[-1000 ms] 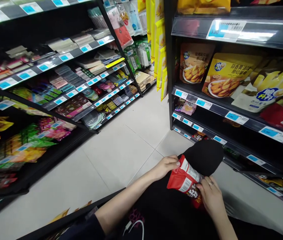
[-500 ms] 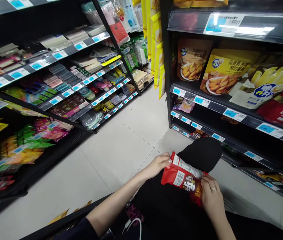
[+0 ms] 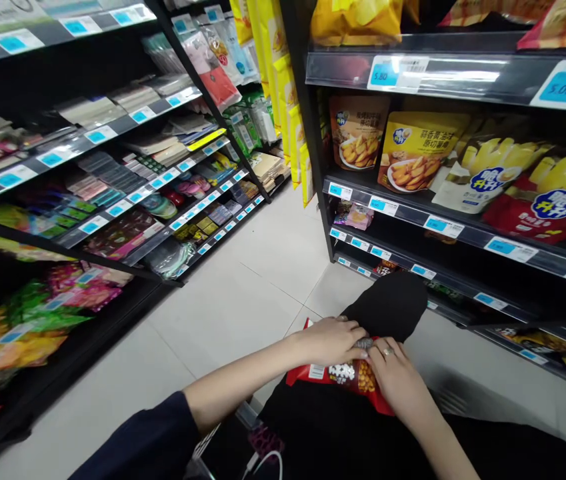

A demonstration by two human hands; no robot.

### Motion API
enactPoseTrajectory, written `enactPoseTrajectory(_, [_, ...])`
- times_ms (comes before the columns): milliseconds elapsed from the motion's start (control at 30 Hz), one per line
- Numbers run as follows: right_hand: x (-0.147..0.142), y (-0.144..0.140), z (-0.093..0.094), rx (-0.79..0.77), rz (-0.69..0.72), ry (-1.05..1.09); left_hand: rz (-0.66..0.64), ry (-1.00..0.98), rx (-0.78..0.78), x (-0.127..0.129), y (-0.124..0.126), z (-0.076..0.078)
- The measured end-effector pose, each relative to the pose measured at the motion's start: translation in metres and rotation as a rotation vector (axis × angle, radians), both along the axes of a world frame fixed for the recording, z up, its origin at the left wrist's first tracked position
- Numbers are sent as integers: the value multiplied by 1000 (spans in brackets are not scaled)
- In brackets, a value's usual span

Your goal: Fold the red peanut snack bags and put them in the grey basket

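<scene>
Apparently both palm-down hands (image 3: 333, 340) press the red packet (image 3: 343, 375).

Glossy, crinkled red plastic snack packet (image 3: 343, 377) at lower centre lies on matt black cloth (image 3: 387, 310); smooth pale floor tiles (image 3: 243, 313) mid-frame; shiny yellow foil bags (image 3: 415, 160) upper right on black metal shelving (image 3: 413, 70).

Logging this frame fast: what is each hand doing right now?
Left hand: closed on the top edge of the red snack bag.
Right hand: gripping the same bag from the right, ring visible.
</scene>
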State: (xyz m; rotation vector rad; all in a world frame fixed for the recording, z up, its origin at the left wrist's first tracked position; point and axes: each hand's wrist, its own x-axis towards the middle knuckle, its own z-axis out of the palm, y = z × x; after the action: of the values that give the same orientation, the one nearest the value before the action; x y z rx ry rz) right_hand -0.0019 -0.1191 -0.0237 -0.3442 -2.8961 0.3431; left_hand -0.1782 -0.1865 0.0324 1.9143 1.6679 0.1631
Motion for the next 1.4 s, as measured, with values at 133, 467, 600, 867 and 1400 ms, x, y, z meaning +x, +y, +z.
enactPoseTrajectory(133, [25, -6, -15, 20, -25, 75, 13, 45, 43, 1, -11, -15])
enactPoseTrajectory(467, [45, 2, -55, 119, 8, 240, -237, 81, 284, 7, 0, -12])
enactPoseTrajectory(600, [52, 10, -63, 99, 59, 296, -325, 255, 331, 23, 7, -12])
enactPoseTrajectory(867, [44, 18, -64, 11, 126, 407, -308, 424, 266, 40, 6, -2])
enactPoseTrajectory(1400, [25, 39, -41, -861, -318, 249, 154, -16, 72, 22, 21, -19])
